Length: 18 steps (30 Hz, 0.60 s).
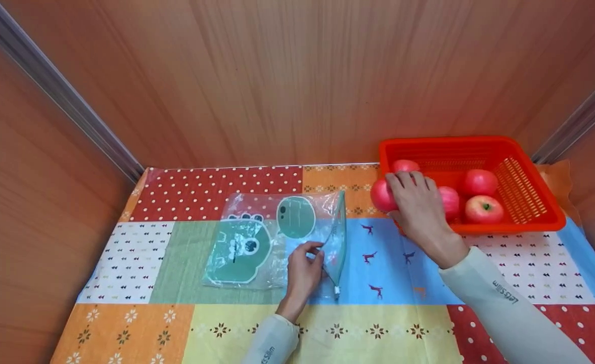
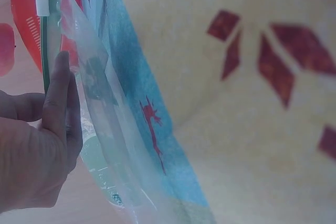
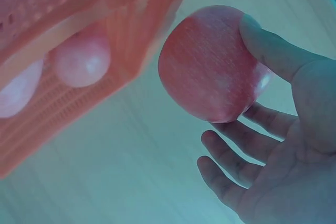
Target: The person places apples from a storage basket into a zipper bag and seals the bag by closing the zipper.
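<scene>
A clear plastic zip bag (image 1: 277, 275) with green cartoon prints lies on the patterned cloth, its opening facing right. My left hand (image 1: 305, 268) pinches the bag's green zip edge, seen closer in the left wrist view, where the zip edge (image 2: 44, 51) runs between thumb and fingers and a white slider (image 2: 42, 6) sits near its end. Over the left rim of a red basket (image 1: 524, 227), my right hand (image 1: 418, 207) grips an apple (image 1: 382, 196). The right wrist view shows thumb and fingers around that apple (image 3: 210, 64), clear of the basket wall.
Several more apples lie in the basket, among them one with its stem showing (image 1: 484, 209) and another behind it (image 1: 481, 182). Wooden panels (image 1: 257, 81) stand behind and at both sides. A patchwork cloth (image 1: 140, 263) covers the table.
</scene>
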Each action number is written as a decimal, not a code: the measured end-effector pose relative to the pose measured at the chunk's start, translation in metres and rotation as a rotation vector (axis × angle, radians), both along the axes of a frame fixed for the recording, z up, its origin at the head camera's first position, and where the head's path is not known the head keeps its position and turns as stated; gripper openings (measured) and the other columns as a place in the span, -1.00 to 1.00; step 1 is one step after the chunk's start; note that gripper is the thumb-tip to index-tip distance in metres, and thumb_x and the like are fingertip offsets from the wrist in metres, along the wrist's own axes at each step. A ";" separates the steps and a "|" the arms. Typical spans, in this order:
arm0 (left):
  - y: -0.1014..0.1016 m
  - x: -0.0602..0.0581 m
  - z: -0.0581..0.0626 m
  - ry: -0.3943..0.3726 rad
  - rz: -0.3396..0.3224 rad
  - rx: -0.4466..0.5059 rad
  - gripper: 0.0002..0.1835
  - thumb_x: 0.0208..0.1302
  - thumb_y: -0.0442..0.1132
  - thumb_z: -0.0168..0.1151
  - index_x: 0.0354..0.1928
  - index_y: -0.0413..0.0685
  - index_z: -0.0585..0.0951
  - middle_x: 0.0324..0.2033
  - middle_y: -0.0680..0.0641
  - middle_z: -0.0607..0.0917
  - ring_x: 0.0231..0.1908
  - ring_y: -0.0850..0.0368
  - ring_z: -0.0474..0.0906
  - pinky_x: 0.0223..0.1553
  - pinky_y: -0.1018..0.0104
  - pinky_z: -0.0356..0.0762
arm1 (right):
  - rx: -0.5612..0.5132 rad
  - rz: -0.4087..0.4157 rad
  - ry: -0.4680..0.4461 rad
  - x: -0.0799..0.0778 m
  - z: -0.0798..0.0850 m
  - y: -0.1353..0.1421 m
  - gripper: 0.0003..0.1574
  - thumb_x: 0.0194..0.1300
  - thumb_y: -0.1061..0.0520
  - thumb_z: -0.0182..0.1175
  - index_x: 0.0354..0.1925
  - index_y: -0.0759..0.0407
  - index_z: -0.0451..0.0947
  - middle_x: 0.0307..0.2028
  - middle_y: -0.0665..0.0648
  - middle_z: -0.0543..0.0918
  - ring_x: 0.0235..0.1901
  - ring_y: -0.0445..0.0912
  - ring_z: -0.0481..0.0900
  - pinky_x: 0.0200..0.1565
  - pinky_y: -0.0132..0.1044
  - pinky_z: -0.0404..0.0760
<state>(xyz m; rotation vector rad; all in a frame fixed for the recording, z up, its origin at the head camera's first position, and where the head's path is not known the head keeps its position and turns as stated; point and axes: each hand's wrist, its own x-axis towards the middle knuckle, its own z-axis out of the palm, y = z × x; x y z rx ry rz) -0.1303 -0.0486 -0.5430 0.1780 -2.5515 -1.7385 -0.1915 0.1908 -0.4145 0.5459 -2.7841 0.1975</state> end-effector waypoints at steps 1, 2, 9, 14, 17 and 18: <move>0.000 0.000 0.000 0.001 -0.002 0.000 -0.81 0.45 -0.45 0.27 0.03 -0.29 0.74 -0.26 -0.11 0.71 -0.42 0.15 0.60 -0.42 0.34 0.68 | 0.002 0.002 0.004 0.001 -0.001 -0.002 0.03 -0.04 0.19 0.68 0.36 0.34 0.45 0.24 0.41 0.54 0.25 0.34 0.47 0.21 0.32 0.57; 0.000 0.000 0.000 0.003 -0.005 0.000 -0.80 0.45 -0.45 0.27 0.03 -0.29 0.73 -0.26 -0.11 0.71 -0.42 0.15 0.60 -0.42 0.33 0.69 | 0.005 0.003 0.007 0.002 -0.001 -0.004 0.04 -0.05 0.19 0.69 0.36 0.33 0.46 0.24 0.40 0.55 0.26 0.33 0.47 0.21 0.32 0.57; -0.001 0.001 -0.001 0.006 -0.005 0.015 -0.80 0.45 -0.45 0.27 0.04 -0.28 0.73 -0.27 -0.11 0.70 -0.45 0.17 0.60 -0.45 0.34 0.69 | 0.023 0.004 -0.013 0.011 -0.008 -0.015 0.07 -0.05 0.15 0.70 0.39 0.29 0.46 0.27 0.37 0.56 0.28 0.29 0.48 0.26 0.30 0.56; 0.000 0.001 -0.001 0.000 0.000 0.015 -0.80 0.45 -0.45 0.27 0.03 -0.27 0.73 -0.27 -0.10 0.69 -0.45 0.17 0.59 -0.45 0.34 0.69 | 0.038 0.012 -0.029 0.016 -0.014 -0.024 0.10 -0.09 0.12 0.72 0.39 0.25 0.47 0.27 0.35 0.57 0.27 0.28 0.48 0.27 0.27 0.57; 0.000 0.000 -0.001 0.003 0.004 0.017 -0.81 0.45 -0.46 0.26 0.02 -0.27 0.73 -0.28 -0.10 0.69 -0.45 0.16 0.59 -0.45 0.34 0.68 | 0.059 0.012 -0.039 0.019 -0.018 -0.030 0.13 -0.11 0.11 0.73 0.40 0.23 0.47 0.29 0.33 0.57 0.28 0.27 0.48 0.28 0.25 0.57; 0.001 0.000 -0.001 0.002 0.008 0.016 -0.81 0.45 -0.46 0.26 0.02 -0.27 0.74 -0.28 -0.10 0.69 -0.45 0.16 0.59 -0.45 0.35 0.67 | 0.065 0.013 -0.042 0.020 -0.019 -0.032 0.13 -0.11 0.11 0.74 0.40 0.22 0.46 0.29 0.33 0.57 0.28 0.27 0.48 0.28 0.25 0.58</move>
